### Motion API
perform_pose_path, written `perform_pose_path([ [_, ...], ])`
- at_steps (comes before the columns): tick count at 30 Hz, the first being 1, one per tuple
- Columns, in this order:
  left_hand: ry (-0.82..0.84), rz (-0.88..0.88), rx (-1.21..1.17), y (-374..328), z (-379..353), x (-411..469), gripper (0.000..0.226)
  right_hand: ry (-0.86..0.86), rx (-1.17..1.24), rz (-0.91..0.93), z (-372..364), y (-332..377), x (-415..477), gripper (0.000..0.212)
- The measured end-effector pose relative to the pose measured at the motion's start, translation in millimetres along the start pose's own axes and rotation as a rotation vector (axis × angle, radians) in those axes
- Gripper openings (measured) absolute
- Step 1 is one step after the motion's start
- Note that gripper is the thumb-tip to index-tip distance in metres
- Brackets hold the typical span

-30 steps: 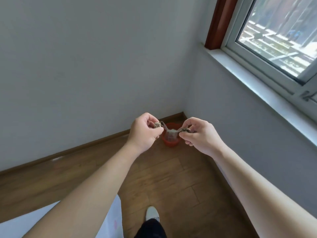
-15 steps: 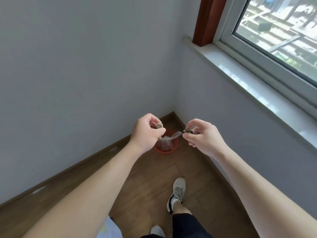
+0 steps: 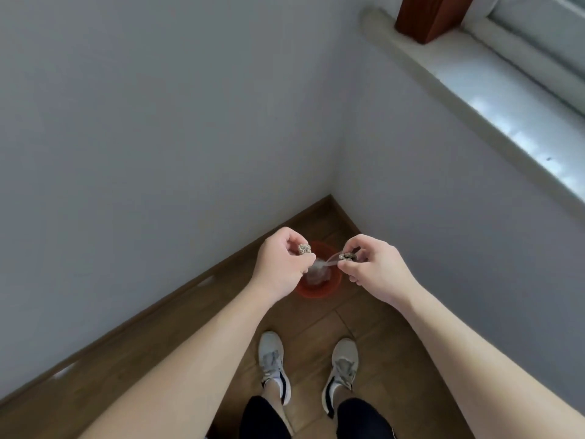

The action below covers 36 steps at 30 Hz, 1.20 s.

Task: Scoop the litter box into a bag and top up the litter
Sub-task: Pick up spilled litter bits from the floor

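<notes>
I see the left hand (image 3: pixel 278 266) and the right hand (image 3: pixel 375 269), slightly apart, each pinching one end of what seems a clear bag (image 3: pixel 319 271) over the red bin (image 3: pixel 316 292).

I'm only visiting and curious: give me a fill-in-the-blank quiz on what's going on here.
The left hand and right hand pinch a clear ____ between them.
Below the hands stands a ____ bucket.
The bucket sits in the room's ____.
The grey shoes stand on a ____ floor.
Missing: bag, red, corner, wooden.
</notes>
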<state>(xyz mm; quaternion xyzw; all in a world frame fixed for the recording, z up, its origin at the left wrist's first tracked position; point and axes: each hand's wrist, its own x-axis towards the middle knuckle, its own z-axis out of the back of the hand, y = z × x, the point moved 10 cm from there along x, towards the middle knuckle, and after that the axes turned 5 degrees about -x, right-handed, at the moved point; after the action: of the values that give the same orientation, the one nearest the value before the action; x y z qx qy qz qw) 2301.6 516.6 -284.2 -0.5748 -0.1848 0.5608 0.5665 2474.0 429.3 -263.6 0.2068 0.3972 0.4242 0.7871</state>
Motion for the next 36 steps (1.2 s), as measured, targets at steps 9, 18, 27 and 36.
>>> perform_pose_path([
  [9, 0.104, 0.104, 0.073, 142.5, -61.2, 128.0, 0.024, 0.053, 0.055, -0.155, -102.6, -124.6, 117.0, 0.011],
  [18, 0.123, 0.137, 0.148, 288.9, -119.0, 210.2, 0.025, 0.082, 0.029, -0.15, -208.0, -239.8, 219.5, 0.013],
  [27, 0.14, 0.086, 0.248, 367.2, -156.4, 277.2, 0.023, 0.112, -0.02, -0.146, -281.5, -300.9, 287.4, 0.014],
  [36, 0.201, 0.141, 0.225, 410.3, -170.1, 287.0, 0.042, 0.091, -0.018, -0.177, -303.2, -315.5, 296.2, 0.045],
])
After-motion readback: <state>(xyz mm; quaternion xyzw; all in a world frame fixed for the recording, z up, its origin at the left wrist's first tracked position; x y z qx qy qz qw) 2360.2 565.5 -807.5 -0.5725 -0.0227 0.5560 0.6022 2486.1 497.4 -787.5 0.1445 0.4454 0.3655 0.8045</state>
